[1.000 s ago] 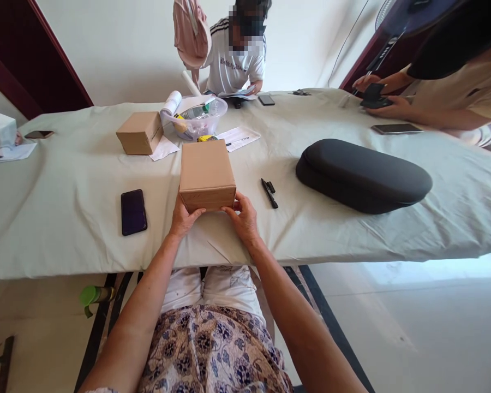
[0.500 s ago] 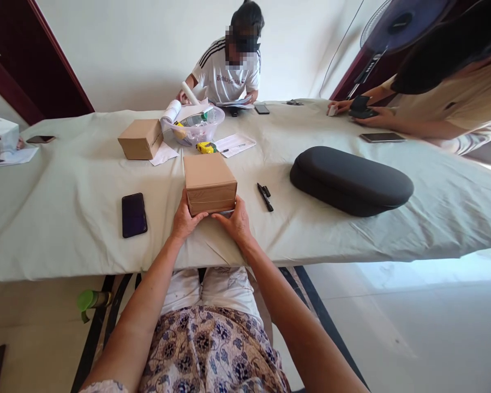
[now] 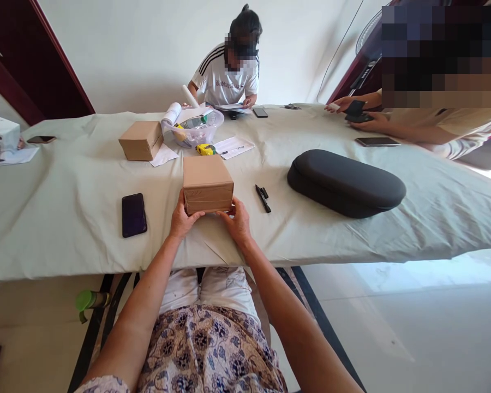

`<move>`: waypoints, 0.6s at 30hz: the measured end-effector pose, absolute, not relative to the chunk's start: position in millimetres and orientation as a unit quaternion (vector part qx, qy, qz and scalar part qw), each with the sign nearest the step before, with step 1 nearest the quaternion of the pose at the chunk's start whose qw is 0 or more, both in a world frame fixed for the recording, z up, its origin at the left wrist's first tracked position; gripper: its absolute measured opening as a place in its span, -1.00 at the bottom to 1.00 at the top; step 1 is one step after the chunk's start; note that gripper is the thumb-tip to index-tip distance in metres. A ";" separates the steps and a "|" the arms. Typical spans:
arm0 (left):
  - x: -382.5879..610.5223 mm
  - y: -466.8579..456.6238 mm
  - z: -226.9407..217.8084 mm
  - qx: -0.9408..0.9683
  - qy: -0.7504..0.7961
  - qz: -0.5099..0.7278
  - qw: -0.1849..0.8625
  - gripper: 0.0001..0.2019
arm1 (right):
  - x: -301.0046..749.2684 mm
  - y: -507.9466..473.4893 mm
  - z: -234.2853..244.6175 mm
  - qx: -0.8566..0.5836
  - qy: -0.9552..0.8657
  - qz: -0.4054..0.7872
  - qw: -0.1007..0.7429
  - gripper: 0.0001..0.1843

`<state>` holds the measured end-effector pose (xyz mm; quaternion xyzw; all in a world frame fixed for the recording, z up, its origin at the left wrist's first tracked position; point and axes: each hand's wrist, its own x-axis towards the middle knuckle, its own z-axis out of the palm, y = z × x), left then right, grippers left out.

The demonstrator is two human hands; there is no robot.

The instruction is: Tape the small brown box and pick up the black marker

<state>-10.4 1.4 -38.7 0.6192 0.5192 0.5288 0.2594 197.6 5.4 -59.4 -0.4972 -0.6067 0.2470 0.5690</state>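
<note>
A brown cardboard box (image 3: 208,183) rests on the cloth-covered table in front of me, its top closed. My left hand (image 3: 184,218) grips the near left corner, with the thumb along the bottom front edge. At the near right corner my right hand (image 3: 238,219) holds it the same way; some fingers of both hands are hidden by the box. A black marker (image 3: 263,198) lies just right of the box, and a dark phone (image 3: 133,215) lies to the left.
Behind my box stand a second cardboard box (image 3: 141,141), a plastic basin (image 3: 217,121) of supplies and a yellow tape measure (image 3: 205,149). A black case (image 3: 347,183) lies to the right. One person (image 3: 233,76) sits opposite with papers; another (image 3: 442,123) leans in at right.
My hands stay on the box, which has hardly moved; its right side sits slightly further left in view. The person opposite has shifted an arm, and the person at right has moved slightly.
</note>
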 end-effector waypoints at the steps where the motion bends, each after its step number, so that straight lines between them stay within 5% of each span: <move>1: -11.0 2.5 -40.1 0.608 0.509 0.546 0.270 0.06 | 197.8 5.0 -58.2 -0.485 -0.603 0.258 0.578 -0.40; 18: -15.5 14.5 -48.9 0.564 0.395 0.631 0.358 -0.08 | 199.4 -6.3 -41.9 -0.440 -0.616 0.215 0.617 -0.78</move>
